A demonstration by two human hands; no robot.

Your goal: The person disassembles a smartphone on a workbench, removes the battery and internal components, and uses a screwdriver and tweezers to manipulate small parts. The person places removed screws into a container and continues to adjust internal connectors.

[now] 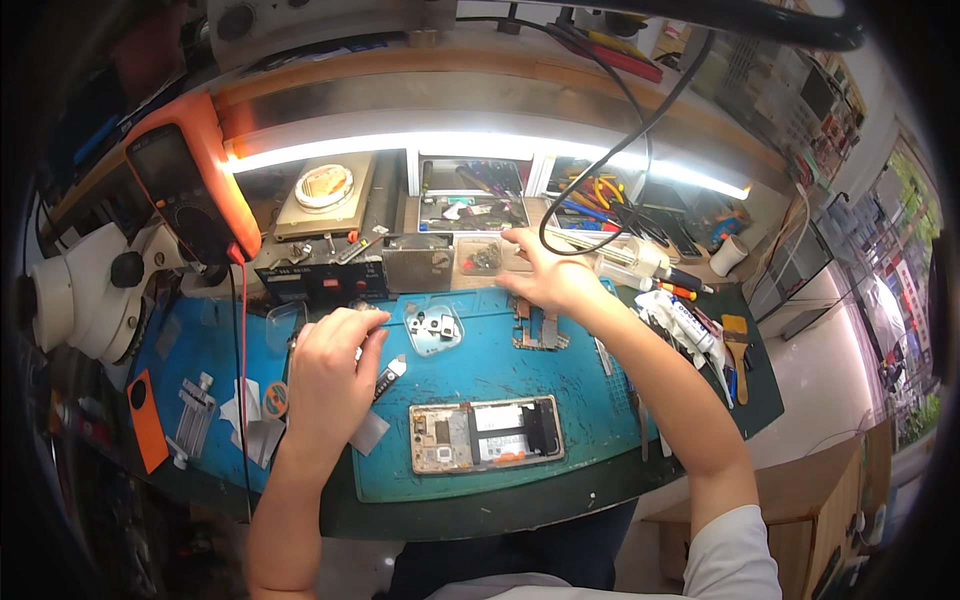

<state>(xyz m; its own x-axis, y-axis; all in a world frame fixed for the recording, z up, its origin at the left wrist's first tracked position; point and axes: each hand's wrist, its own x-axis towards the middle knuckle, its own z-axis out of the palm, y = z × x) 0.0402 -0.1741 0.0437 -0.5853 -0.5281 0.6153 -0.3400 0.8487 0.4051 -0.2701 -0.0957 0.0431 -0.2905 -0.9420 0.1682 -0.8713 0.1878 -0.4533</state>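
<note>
My left hand [338,365] is over the left part of the blue mat, its fingers curled toward the thumb; what they hold, if anything, is hidden. Just beside it lies a small cutter-like tool [391,374]. My right hand [552,275] reaches to the back of the mat, thumb and fingers apart, at the right edge of a small clear box [479,258] of tiny parts. Whether they touch is unclear. Below that hand lies a phone circuit board [540,328]. An opened phone [487,436] lies nearer me. Between my hands sits a clear dish [433,328] with small dark and pale parts.
An orange multimeter [185,185] and a white microscope part [85,295] stand at left. A metal clamp [193,415] lies on the blue mat [400,480]. To the right are a brush [736,355], a white tube [690,325] and screwdrivers. A black cable [600,165] hangs over the back.
</note>
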